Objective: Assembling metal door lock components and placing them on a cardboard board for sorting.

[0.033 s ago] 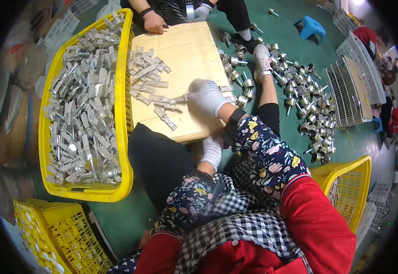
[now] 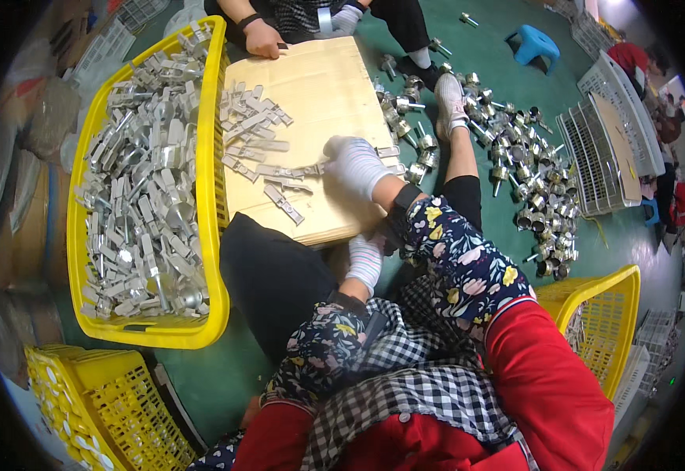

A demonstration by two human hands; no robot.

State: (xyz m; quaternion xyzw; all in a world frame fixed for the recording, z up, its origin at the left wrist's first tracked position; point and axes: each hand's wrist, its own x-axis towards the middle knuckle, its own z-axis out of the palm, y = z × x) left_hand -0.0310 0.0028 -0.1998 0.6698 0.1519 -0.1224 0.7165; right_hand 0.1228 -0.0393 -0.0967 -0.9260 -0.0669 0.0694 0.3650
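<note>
- Flat grey metal brackets (image 2: 260, 145) lie spread on the pale wooden board (image 2: 319, 86); our white-gloved right hand (image 2: 356, 166) rests on them, grip hidden.
- Our gloved left hand (image 2: 365, 261) hangs curled below the board, seemingly empty.
- Left of the board, the yellow plastic crate (image 2: 215, 141) looks full; we judge most is left.

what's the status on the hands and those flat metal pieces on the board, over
Right hand gloved, resting on flat metal pieces on wooden board. Left hand gloved, low by board's near edge; contents unseen. Another person's hand on board's far edge.
</note>
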